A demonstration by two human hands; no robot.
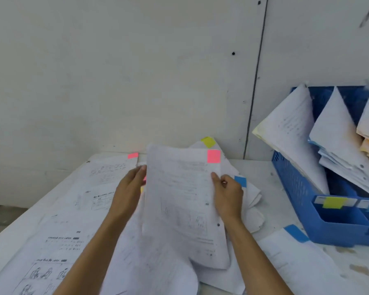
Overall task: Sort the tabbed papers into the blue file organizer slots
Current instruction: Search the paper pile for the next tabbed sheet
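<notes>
hands pinch limp rectangular pink-tabbed sheet, left hand at one edge, right hand opposite

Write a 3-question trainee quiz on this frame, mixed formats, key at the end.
1. Multiple choice: the left hand and right hand grip one held sheet. Its tab colour? A yellow, B pink, C blue.
2. True or false: the slots of the blue file organizer hold no papers.
3. Fill in: the front label on the organizer's leftmost slot is ___.
Key: 1 B, the pink tab sits at its top right corner. 2 false, filed papers lean in the slots. 3 yellow.
</notes>
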